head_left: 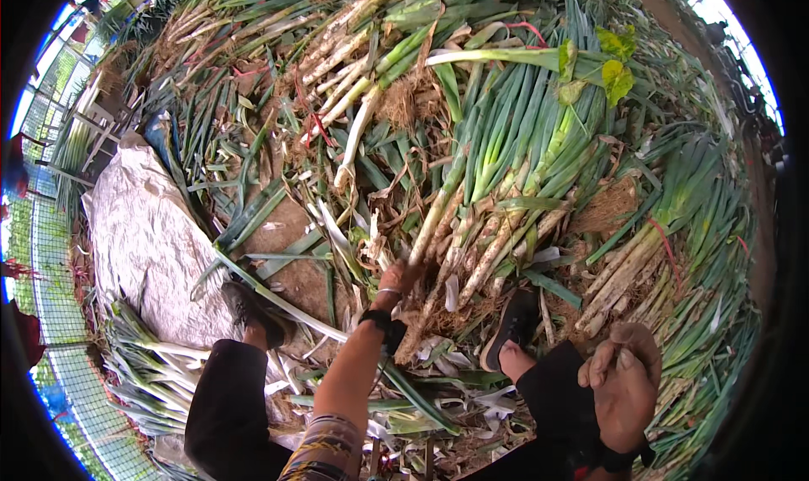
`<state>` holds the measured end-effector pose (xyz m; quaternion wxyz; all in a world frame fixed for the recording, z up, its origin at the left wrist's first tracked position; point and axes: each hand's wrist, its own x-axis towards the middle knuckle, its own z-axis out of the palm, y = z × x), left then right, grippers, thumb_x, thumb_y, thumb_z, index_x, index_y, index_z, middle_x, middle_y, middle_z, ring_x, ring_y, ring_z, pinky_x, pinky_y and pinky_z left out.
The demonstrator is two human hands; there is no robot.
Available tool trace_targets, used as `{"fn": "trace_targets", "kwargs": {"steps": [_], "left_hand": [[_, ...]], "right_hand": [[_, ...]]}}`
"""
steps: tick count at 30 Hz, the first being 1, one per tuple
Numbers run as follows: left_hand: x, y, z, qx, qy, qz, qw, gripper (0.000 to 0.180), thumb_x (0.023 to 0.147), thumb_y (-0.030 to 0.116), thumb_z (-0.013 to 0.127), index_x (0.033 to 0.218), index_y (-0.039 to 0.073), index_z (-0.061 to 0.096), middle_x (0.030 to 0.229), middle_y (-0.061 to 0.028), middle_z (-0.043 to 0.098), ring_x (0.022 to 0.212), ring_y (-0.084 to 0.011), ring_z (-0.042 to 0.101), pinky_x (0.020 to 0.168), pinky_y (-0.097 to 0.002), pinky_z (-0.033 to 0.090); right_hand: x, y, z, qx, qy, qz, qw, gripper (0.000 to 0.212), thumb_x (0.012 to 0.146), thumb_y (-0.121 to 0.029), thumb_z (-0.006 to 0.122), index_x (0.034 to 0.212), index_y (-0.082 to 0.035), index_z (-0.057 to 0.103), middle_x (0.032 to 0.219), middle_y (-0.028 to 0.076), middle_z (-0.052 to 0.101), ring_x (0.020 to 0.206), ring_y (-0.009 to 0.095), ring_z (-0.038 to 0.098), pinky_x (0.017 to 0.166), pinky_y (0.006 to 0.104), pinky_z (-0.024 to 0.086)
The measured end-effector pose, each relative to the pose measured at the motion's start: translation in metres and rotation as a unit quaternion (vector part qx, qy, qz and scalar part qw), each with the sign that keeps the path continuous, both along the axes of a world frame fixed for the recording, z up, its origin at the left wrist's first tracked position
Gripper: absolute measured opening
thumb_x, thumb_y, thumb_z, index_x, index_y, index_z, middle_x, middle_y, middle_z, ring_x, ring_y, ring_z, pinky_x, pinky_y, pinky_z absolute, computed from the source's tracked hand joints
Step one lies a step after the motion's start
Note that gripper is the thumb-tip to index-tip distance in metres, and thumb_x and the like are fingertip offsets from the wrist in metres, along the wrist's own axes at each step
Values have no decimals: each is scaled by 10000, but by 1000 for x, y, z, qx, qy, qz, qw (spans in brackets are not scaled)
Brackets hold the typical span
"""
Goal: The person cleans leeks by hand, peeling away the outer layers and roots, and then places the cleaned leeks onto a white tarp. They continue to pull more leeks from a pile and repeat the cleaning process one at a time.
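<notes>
My left hand point(398, 280) reaches forward, its fingers closed around the pale lower stalk of a long green onion point(432, 221). That stalk lies at the near left edge of a big heap of green onions point(531, 136), their white ends toward me and their leaves pointing away. Over by my right knee, my right hand point(624, 380) is raised with its fingers curled in toward the thumb. Nothing shows between those fingers. One peeled green onion point(291, 301) with a clean white stalk lies slantwise behind my left forearm, which hides part of it.
A crumpled white sheet point(152, 237) spreads at the left, with cleaned green onions point(160, 367) near its lower edge. Tied bundles point(628, 266) lie at the right. Torn leaves and peelings point(472, 401) litter the ground around my shoes point(514, 325). Netting point(63, 266) runs along the far left.
</notes>
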<state>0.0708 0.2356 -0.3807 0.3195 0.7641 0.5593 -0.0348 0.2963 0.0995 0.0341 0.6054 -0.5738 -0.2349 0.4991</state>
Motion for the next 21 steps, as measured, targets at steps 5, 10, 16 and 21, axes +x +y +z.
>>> {"fn": "trace_targets", "kwargs": {"steps": [5,10,16,21], "left_hand": [[-13,-16,139,-151,-253,101,950,367,852,393,514,841,26,524,672,-73,552,549,-168,515,487,-302,417],[-74,-44,246,-173,-290,80,938,367,867,369,465,856,7,527,671,-114,547,598,-226,535,515,-353,413],[-149,-159,463,-52,-171,135,975,331,839,324,544,876,-5,544,625,-151,556,553,-276,565,512,-387,432],[-189,-248,472,149,-199,126,960,286,817,253,611,981,34,528,605,-90,537,506,-207,552,458,-331,432]], "right_hand": [[-12,4,4,40,42,54,997,219,836,-80,470,1019,32,511,697,110,521,616,157,489,621,290,420],[-52,6,-13,41,112,97,988,177,851,-87,504,997,1,551,776,76,578,630,145,531,576,256,453],[-105,13,-39,13,138,211,968,401,882,-114,471,1267,-55,377,864,110,588,660,181,582,536,294,488],[-141,15,-29,110,220,325,913,407,889,-218,487,1272,-114,394,1013,64,557,856,188,562,675,337,489]]}}
